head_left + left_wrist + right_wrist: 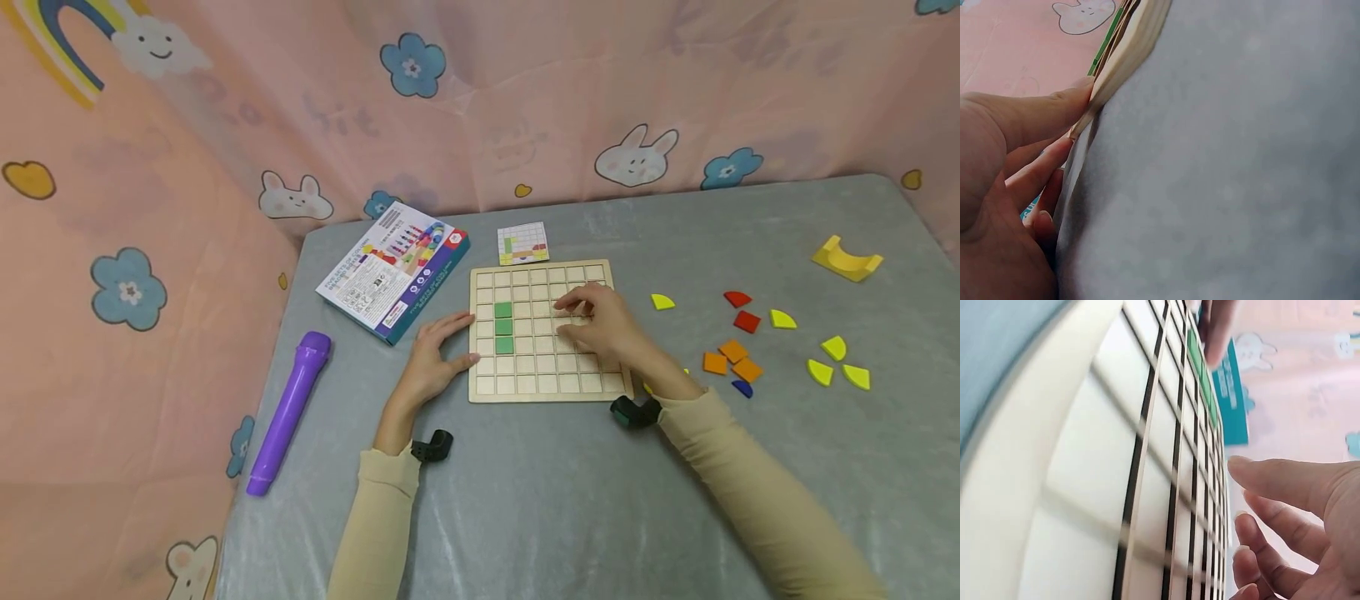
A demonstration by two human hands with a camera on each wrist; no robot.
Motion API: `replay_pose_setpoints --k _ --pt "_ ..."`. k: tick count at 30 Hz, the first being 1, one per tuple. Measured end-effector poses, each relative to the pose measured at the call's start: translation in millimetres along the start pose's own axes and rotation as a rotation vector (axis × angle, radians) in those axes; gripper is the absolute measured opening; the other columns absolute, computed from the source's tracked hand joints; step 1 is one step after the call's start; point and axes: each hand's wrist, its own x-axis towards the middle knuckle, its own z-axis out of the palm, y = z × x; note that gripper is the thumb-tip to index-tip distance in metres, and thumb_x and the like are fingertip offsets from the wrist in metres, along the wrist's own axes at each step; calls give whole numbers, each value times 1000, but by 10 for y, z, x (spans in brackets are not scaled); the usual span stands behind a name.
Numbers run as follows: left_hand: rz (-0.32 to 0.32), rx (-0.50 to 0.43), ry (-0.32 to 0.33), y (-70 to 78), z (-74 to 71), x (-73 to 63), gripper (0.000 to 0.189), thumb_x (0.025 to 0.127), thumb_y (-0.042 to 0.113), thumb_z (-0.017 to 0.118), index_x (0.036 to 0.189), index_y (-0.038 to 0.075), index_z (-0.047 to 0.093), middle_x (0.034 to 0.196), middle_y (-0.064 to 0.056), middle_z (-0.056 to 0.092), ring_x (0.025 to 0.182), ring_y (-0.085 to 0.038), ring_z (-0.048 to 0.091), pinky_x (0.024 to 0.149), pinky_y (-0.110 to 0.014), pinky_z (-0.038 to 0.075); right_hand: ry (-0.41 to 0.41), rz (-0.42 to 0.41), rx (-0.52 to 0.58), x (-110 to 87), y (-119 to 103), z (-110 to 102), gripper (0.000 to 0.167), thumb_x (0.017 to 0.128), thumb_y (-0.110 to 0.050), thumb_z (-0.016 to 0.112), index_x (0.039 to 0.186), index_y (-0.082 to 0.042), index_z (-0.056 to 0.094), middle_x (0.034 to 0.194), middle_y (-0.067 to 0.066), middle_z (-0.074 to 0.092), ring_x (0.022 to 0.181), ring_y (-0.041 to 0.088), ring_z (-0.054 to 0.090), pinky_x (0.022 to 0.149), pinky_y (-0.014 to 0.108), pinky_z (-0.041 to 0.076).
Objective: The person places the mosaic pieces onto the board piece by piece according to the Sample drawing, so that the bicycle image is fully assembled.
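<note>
A wooden grid board (pixel 537 386) lies flat on the table, with a column of 3 green square tiles (pixel 503 327) near its left side. My left hand (pixel 429 364) touches the board's left edge with thumb and fingertips. In the left wrist view, its thumb (pixel 1047 115) lies at the wooden rim (pixel 1141 53). Over the right half of the board hovers my right hand (pixel 603 323), thumb and fingers apart and loosely bent. The right wrist view shows nothing between those fingers (pixel 1282 531); the bare squares of the board (pixel 1094 462) are beside them.
Behind the board lies a pattern card (pixel 522 242), with a box (pixel 393 271) to its left. A purple microphone-shaped tube (pixel 289 414) lies far left. To the right are orange squares (pixel 715 362), yellow quarter-circles (pixel 856 377), red pieces (pixel 746 322), a blue piece (pixel 742 388) and a yellow curved block (pixel 847 260).
</note>
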Motion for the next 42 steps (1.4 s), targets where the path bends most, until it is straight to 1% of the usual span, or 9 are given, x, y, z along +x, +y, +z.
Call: replay_pose_setpoints --k 6,11,14,20,23,28,35,38,42 --pt "-1 -2 -2 -8 2 -7 62 93 8 81 151 10 60 162 -9 51 148 -36 38 123 -59 30 19 45 -23 -69 189 -223 32 93 -6 78 123 3 72 115 24 62 98 35 50 86 42 40" --pt "-10 -18 -5 2 0 -13 62 93 8 81 151 10 60 163 -9 51 149 -35 37 124 -58 28 50 99 -42 -135 306 -404 36 94 -8 78 127 4 70 128 27 59 108 39 49 92 46 40" --pt "-11 -19 -5 6 1 -15 62 93 8 81 151 10 60 163 -9 51 149 -35 36 124 -58 28 75 121 -73 -154 375 -491 37 94 -8 78 129 4 69 131 27 57 110 40 49 92 47 39" --pt "-16 -13 -2 11 4 -13 63 92 8 81 151 10 59 163 -9 51 150 -35 36 125 -58 28 116 142 -149 -171 523 -635 37 96 -12 78 128 4 70 126 28 56 102 38 46 83 43 36" --pt "-18 -15 -4 5 5 -11 63 93 8 81 152 11 59 163 -8 51 150 -35 36 125 -58 28 128 140 -174 -180 582 -671 37 96 -12 78 128 4 70 123 28 56 98 37 45 80 42 35" --pt "-22 -22 -6 -10 11 -5 62 93 9 80 152 12 60 163 -7 51 150 -34 36 125 -58 27 142 137 -186 -209 637 -687 36 96 -11 78 127 5 70 123 29 58 97 37 47 79 41 36" --pt "-15 -24 -6 5 5 -13 62 93 8 80 151 10 60 163 -8 51 151 -35 35 125 -59 26 113 176 -176 -230 684 -746 37 99 -12 75 131 4 68 125 29 55 95 35 46 77 40 38" --pt "-19 -23 -8 14 3 -16 62 93 8 80 151 11 60 163 -8 51 151 -35 35 125 -58 26 122 184 -171 -239 696 -757 35 100 -11 73 131 4 68 128 29 56 96 34 47 78 39 38" --pt "-17 -19 -8 22 2 -15 62 93 8 81 151 11 60 163 -8 51 150 -35 35 125 -58 26 139 199 -169 -249 689 -757 32 101 -10 71 130 3 68 127 28 59 95 33 48 78 39 38"
